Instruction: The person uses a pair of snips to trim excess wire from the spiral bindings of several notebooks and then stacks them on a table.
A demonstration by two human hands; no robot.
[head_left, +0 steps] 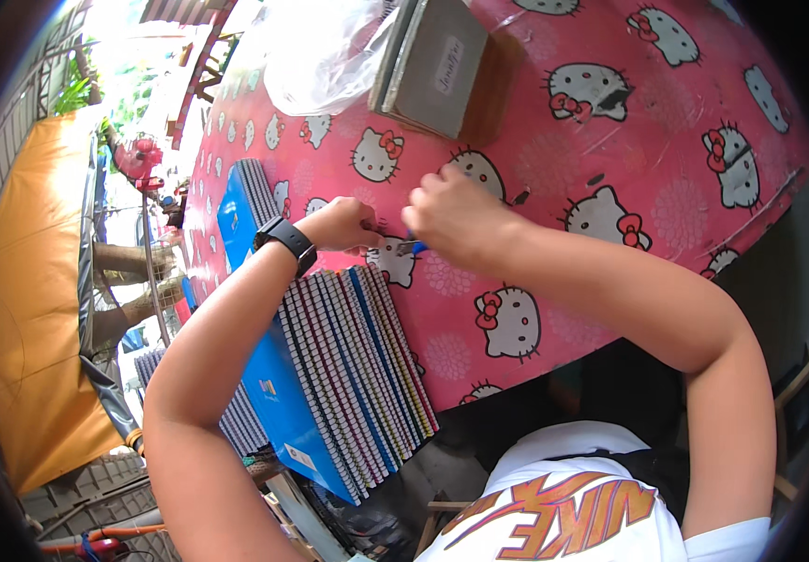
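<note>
Over the pink tablecloth (526,159) printed with white cat faces, my two hands are close together. My right hand (456,215) is closed around a small tool with a blue handle and a metal tip (411,247); most of it is hidden by the fingers, so its exact kind does not show. A wristwatch with a black strap marks my left arm. The fingers of my left hand (341,225) are pinched together near the tool's tip, on something too small to make out. Just below the hands lies a thick stack of spiral-bound notebooks (353,361) with blue covers.
More blue notebooks (247,201) lie beyond my left wrist. Toward the far side stand a grey hard-covered block (437,70) with a white label and a clear plastic bag (320,56). A red fan (137,159) and an orange tarp (34,300) are off to the left.
</note>
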